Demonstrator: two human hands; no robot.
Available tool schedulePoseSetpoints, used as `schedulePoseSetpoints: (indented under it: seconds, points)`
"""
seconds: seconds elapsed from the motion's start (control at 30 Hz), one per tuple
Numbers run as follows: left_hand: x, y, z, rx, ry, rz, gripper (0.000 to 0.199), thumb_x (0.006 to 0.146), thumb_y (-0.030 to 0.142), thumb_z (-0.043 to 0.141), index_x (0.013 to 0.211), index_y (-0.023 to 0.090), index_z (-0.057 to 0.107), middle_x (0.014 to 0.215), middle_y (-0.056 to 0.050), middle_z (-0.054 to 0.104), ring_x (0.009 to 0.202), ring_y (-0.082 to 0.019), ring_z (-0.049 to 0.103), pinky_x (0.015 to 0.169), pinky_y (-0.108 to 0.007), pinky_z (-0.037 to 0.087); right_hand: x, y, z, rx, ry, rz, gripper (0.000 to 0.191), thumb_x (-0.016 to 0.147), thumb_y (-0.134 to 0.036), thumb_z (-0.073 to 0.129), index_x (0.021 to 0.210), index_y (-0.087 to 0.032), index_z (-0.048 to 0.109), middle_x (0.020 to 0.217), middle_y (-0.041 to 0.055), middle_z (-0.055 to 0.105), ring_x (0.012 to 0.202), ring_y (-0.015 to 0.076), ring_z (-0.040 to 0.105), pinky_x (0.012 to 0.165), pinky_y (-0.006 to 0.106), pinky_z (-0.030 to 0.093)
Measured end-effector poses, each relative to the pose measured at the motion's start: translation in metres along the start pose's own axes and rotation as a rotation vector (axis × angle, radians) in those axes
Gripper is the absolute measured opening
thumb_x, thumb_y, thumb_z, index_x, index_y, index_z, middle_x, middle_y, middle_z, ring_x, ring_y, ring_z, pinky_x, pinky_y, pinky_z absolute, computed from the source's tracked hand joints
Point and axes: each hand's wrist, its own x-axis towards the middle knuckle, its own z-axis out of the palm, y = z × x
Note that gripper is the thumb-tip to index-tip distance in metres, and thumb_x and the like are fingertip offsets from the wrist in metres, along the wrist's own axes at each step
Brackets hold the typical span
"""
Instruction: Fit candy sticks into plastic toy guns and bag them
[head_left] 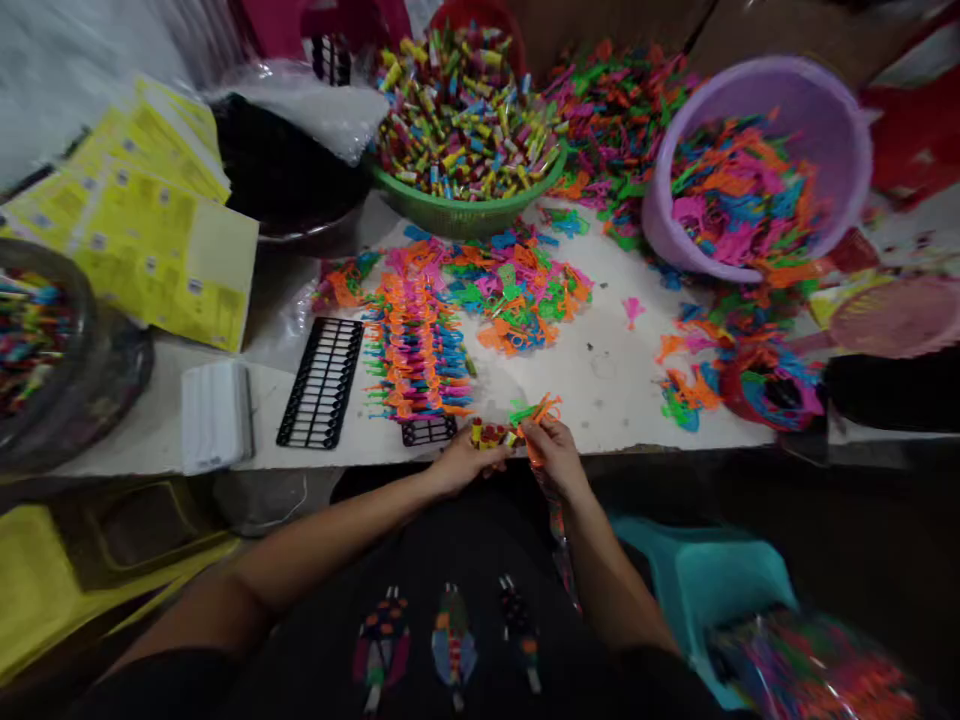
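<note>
My left hand (465,464) is closed around several small tubes (491,434) with red and yellow parts, at the table's front edge. Close by on the right, my right hand (553,450) pinches orange and green plastic pieces (541,408); a shiny strip hangs below it along my forearm. Beyond my left hand lies a neat stack of orange, pink and blue pieces (416,345) on a black rack. Another black rack (321,382) rests flat to its left. A loose pile of coloured pieces (517,290) spreads behind my hands.
Small tubes fill a green basket (469,218) at the back. A purple bucket (757,70) of plastic pieces tips forward at the right. Yellow sheets (165,250), white cards (216,415) and a clear tub stand left. A teal stool (731,570) is below right.
</note>
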Motion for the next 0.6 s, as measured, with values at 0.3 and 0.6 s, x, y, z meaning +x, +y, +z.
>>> schedulePoseSetpoints:
  seconds: [0.3,0.6]
  points:
    - [0.002,-0.003,0.005,-0.029,0.011,-0.034,0.033,0.064,0.037,0.066,0.081,0.010,0.057,0.065,-0.001,0.058,0.055,-0.010,0.055,0.043,-0.018,0.043,0.009,-0.011,-0.019,-0.348,0.066,0.021,0.041,0.068,-0.058,0.046,0.059,-0.018,0.051,0.053,-0.0016,0.048,0.052,0.0119,0.043,0.052,0.025,0.034]
    - [0.004,-0.007,0.003,-0.068,0.015,-0.107,0.042,0.062,0.030,0.070,0.094,0.012,0.049,0.071,-0.001,0.056,0.056,-0.012,0.060,0.043,-0.021,0.049,0.106,-0.052,-0.058,-1.111,0.551,-0.265,0.037,0.080,-0.039,0.042,0.100,-0.014,0.061,0.098,0.0139,0.060,0.091,0.0232,0.052,0.081,0.036,0.037]
